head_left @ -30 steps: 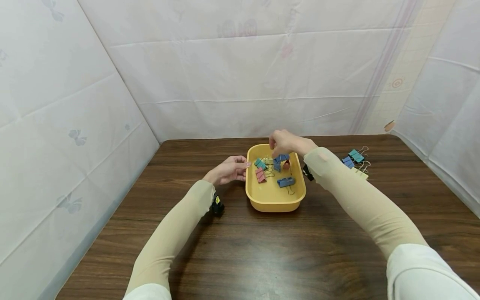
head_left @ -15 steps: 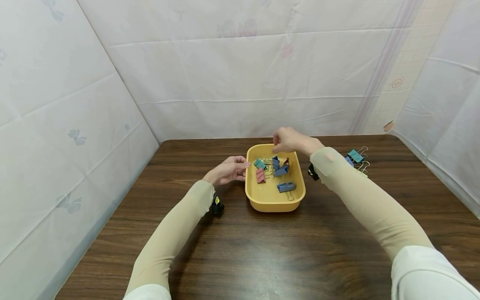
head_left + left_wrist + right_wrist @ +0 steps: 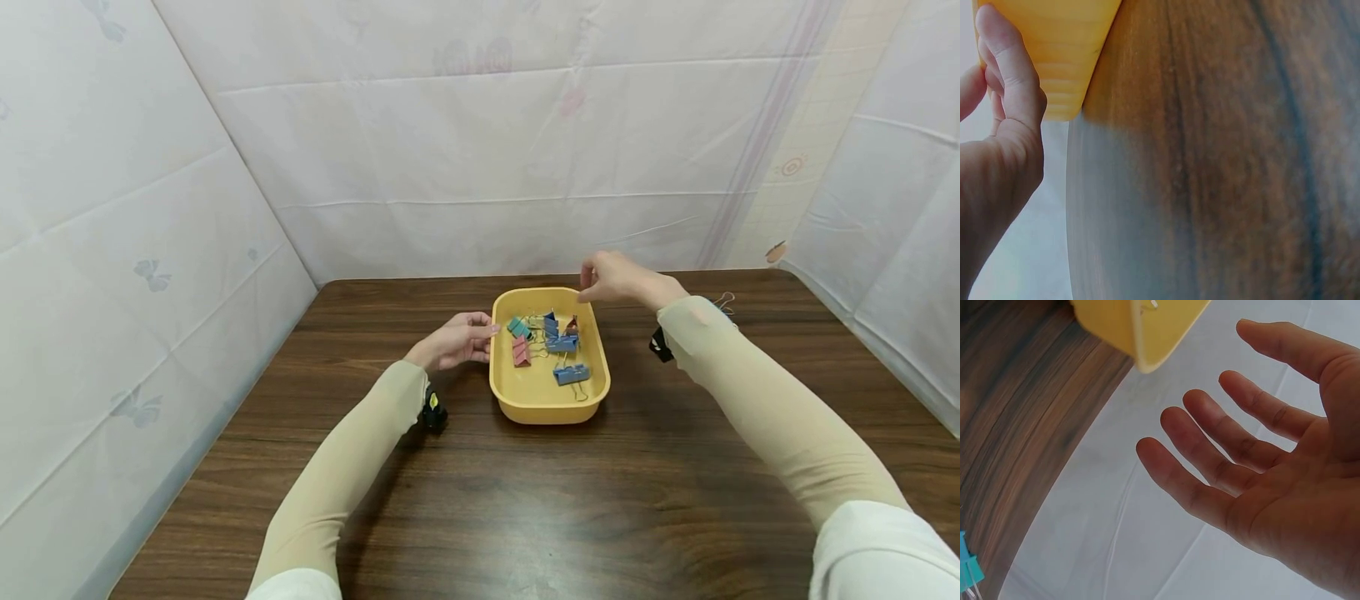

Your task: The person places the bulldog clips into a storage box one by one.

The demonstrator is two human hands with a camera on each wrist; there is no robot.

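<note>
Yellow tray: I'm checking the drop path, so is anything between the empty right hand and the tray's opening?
Nothing visible: the right hand hovers open by the far right corner of the yellow tray, its opening uncovered.

left hand (image 3: pixel 1004 125) touching yellow tray (image 3: pixel 1054 44), wooden table (image 3: pixel 1222 162)

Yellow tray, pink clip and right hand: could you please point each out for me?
yellow tray (image 3: pixel 550 412): head view, near rim.
pink clip (image 3: pixel 521 352): head view, middle of its body.
right hand (image 3: pixel 1272 456): right wrist view, open palm.
</note>
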